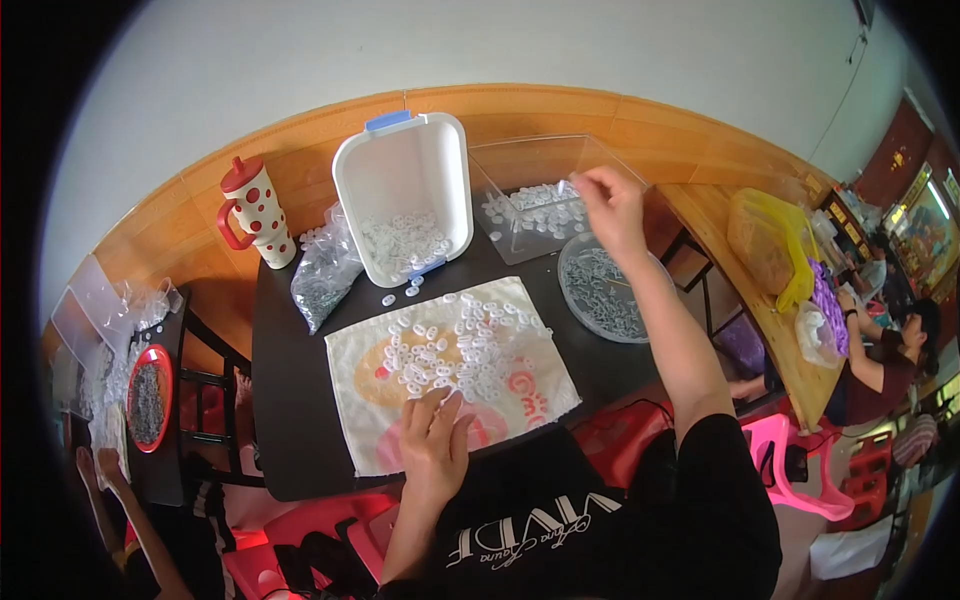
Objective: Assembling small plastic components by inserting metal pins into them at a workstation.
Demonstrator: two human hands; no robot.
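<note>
My left hand (pixel 433 440) rests at the near edge of a pile of small white oval plastic pieces (pixel 478 360), fingers stretched out and thumb apart. The pieces lie spread on a cream cloth (pixel 352 350) with coloured prints. My right hand (pixel 614 208) is raised over a clear plastic box (pixel 525 240) at the back, its thumb and fingers pinched around a small pale plastic piece (pixel 567 186). More white pieces (pixel 545 207) lie in that box. Below my right forearm, a round clear tray (pixel 600 290) holds many small grey parts.
A white tub (pixel 400 170) holding white pieces leans at the back, beside a bag of grey parts (pixel 330 265) and a red-dotted tumbler (pixel 262 215). To the left, another person's hands (pixel 105 465) are near a red tray (pixel 150 400). A person (pixel 880 360) sits far right.
</note>
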